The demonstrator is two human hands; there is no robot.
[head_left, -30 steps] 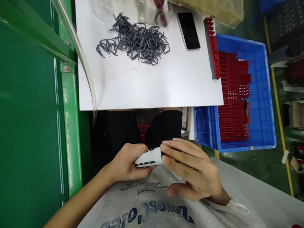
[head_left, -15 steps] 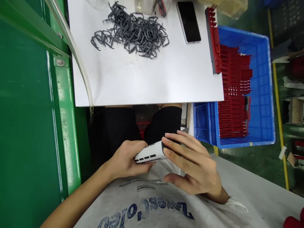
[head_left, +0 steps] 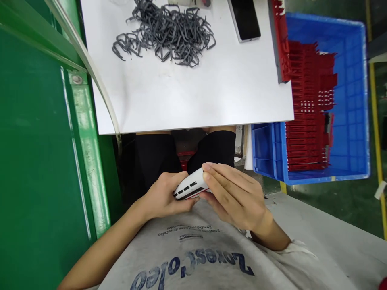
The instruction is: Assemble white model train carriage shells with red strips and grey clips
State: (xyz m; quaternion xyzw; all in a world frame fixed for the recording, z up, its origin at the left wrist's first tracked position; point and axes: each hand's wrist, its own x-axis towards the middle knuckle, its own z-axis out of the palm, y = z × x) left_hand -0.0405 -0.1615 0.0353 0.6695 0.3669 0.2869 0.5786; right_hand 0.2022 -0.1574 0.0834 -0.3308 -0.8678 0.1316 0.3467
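Observation:
Over my lap, beyond the table's near edge, a white piece [head_left: 191, 184] with dark slots and a thin red line is held tilted. My left hand [head_left: 167, 195] grips its left end between thumb and fingers. At the other end, my right hand [head_left: 234, 195] closes on the piece, fingertips on its top corner and thumb along its lower side. Part of the piece is hidden by the fingers. A heap of dark grey curved clips [head_left: 175, 34] lies on the white table [head_left: 193, 96].
A phone [head_left: 244, 20] lies at the table's back right. Beside it, a red and grey part [head_left: 280, 44] rests along the right edge. A blue crate [head_left: 352, 100] holds stacked red parts [head_left: 306, 137]. A clear hose [head_left: 101, 84] hangs by the green frame [head_left: 86, 157] at left.
My right hand's fingers have come together and the thumb has moved up against the white piece. The piece is tilted more steeply. The camera view has shifted, so the table and crate appear higher.

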